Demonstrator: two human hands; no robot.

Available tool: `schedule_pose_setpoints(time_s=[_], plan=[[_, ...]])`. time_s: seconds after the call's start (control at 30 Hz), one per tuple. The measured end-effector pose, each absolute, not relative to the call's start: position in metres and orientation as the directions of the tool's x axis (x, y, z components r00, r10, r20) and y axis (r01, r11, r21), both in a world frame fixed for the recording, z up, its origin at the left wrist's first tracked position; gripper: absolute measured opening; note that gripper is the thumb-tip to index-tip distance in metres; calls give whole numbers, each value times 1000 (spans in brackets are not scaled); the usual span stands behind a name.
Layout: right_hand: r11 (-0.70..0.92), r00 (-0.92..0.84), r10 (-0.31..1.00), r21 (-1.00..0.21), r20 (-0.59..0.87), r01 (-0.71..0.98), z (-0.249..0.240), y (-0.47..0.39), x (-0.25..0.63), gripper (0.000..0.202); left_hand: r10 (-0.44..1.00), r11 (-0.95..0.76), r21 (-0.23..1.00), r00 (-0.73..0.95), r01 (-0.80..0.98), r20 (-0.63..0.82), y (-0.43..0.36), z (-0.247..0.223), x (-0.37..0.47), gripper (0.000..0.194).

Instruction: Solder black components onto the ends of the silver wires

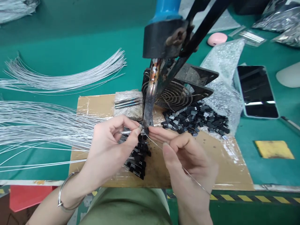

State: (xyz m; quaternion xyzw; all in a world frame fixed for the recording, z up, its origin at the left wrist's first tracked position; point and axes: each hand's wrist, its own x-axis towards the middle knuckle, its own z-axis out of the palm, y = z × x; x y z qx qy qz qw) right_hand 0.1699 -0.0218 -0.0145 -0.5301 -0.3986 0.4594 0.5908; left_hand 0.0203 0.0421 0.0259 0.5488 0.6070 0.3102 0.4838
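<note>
My left hand [111, 150] is closed in a pinch on a thin wire, its fingertips just left of the hot tip of a soldering iron [151, 90]. My right hand [191, 162] has its thumb and fingers closed on a thin strand of solder wire [154, 143], which runs up to the tip and trails down across the palm. The right fingertips touch a small black connector [147, 130] under the tip. Below the left hand lie several black connectors [138, 162] on the ends of white wires [47, 125].
Loose black connectors [197, 118] are heaped on the cardboard [211, 162], beside a fan [175, 93]. Another wire bundle [70, 81] lies at back left. A phone [256, 90], bubble wrap [225, 72] and yellow sponge [274, 149] lie to the right.
</note>
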Motion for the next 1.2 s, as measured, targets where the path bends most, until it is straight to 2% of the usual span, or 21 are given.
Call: schedule_pose_setpoints(time_s=[1.2], plan=[[7,283,958,-989,-36,-148,-14,-21,169,21,973,195,941,63,277,-220,42,27,21,14]])
